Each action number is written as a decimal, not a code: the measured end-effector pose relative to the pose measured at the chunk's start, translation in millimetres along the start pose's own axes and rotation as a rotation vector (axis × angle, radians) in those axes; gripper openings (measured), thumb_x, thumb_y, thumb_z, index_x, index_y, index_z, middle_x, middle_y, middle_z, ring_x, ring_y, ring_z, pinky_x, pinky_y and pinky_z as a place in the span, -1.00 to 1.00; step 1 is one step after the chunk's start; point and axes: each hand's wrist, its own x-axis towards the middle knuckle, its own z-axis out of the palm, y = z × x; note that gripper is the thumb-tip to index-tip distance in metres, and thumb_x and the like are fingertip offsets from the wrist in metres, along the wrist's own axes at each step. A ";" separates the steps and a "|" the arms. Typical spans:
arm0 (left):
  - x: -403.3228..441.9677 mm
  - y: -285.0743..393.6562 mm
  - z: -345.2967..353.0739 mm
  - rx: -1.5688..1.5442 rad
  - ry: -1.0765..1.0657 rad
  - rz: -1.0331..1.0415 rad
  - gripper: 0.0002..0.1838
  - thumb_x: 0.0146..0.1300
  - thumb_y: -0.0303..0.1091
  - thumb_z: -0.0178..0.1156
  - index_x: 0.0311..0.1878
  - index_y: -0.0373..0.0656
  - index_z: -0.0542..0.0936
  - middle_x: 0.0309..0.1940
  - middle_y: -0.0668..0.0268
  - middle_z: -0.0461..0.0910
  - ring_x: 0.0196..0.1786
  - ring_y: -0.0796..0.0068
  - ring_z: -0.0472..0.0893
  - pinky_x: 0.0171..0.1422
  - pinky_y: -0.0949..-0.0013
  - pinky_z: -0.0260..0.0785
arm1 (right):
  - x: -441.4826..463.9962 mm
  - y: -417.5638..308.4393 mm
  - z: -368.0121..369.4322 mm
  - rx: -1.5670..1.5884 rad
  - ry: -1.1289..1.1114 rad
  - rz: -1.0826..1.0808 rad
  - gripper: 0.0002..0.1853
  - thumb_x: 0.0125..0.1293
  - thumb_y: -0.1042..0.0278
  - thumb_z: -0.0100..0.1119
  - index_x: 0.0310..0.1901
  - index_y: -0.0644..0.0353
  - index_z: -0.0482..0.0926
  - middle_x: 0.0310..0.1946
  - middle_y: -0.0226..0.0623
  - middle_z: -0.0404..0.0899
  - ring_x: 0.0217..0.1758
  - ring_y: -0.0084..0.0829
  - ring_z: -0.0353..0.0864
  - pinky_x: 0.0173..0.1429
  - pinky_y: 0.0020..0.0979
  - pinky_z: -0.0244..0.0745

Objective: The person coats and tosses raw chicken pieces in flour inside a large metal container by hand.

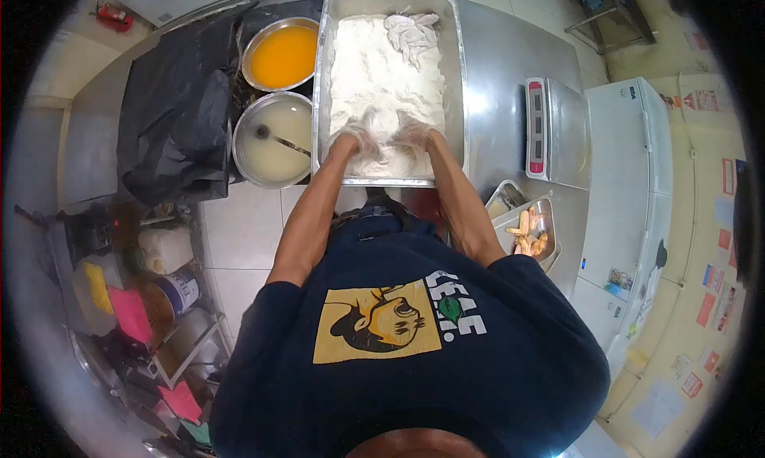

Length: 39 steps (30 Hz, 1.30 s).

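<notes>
A deep rectangular metal tray holds a thick bed of white flour. Both my hands wear clear plastic gloves and are down in the flour at the near end. My left hand is on the left side and my right hand faces it, with a mound of flour between them. Flour and motion blur hide the fingers, so whether they grip anything cannot be made out. Flour-coated pieces that look like raw chicken lie at the tray's far right corner.
Left of the tray stand a bowl of orange liquid and a bowl of cloudy liquid with a ladle. Black plastic sheeting lies beyond them. To the right are a scale and a small tray of browned pieces.
</notes>
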 end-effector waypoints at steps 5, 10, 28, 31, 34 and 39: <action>10.3 -9.7 3.6 -0.325 0.010 0.125 0.26 -0.58 -0.07 0.48 0.33 -0.09 0.02 -0.03 -0.08 0.45 0.05 0.14 0.45 0.18 0.32 0.27 | 13.8 15.3 -1.0 -0.336 -0.022 -0.302 -0.52 0.02 0.00 0.15 -0.11 0.19 0.54 -0.15 -0.20 0.55 0.00 -0.27 0.45 0.11 -0.37 0.28; -10.4 -2.2 -15.4 -0.217 -0.008 0.001 -0.55 0.02 -0.11 0.12 -0.07 -0.20 0.51 -0.11 0.09 0.54 -0.10 0.25 0.51 0.05 0.28 0.31 | 16.3 44.4 16.8 -0.193 0.186 -0.387 -0.73 0.18 0.25 -0.01 -0.16 0.18 0.53 -0.19 -0.17 0.54 -0.04 -0.27 0.45 0.15 -0.32 0.26; -24.4 -34.5 8.7 0.242 -0.075 0.167 -0.54 0.02 -0.16 0.11 -0.10 -0.36 0.49 -0.12 -0.05 0.51 -0.10 0.12 0.54 0.00 0.17 0.35 | -47.1 -4.5 -15.5 -0.259 0.070 0.141 -0.61 0.16 0.12 -0.06 -0.13 0.23 0.55 -0.06 -0.03 0.49 0.03 -0.14 0.46 0.12 -0.28 0.33; -35.3 13.3 -10.6 0.580 -0.236 0.113 -0.28 -0.11 -0.03 0.18 0.05 -0.43 0.40 -0.09 -0.05 0.51 -0.02 0.16 0.53 0.14 0.19 0.28 | -17.9 20.9 15.4 -0.422 0.178 -0.058 -0.60 0.12 0.16 -0.02 -0.09 0.24 0.51 -0.05 -0.04 0.49 0.02 -0.14 0.47 0.07 -0.27 0.36; -28.1 18.7 8.4 0.392 -0.047 0.009 -0.22 -0.14 -0.08 0.20 0.15 -0.39 0.30 -0.12 0.04 0.55 -0.04 0.18 0.54 0.16 0.22 0.27 | 1.0 25.3 25.8 -0.287 0.125 -0.020 -0.56 0.12 0.18 -0.01 0.00 0.26 0.44 0.00 -0.05 0.46 0.06 -0.18 0.45 0.09 -0.29 0.35; -36.4 13.7 -1.7 -0.249 0.216 0.198 -0.24 -0.18 -0.40 0.24 0.21 -0.27 0.24 0.07 0.16 0.44 0.06 0.31 0.43 0.22 0.39 0.20 | 37.7 66.0 37.4 -0.051 0.047 -0.096 -0.68 0.14 0.27 -0.02 -0.13 0.28 0.45 -0.14 -0.11 0.50 -0.04 -0.30 0.45 0.04 -0.37 0.32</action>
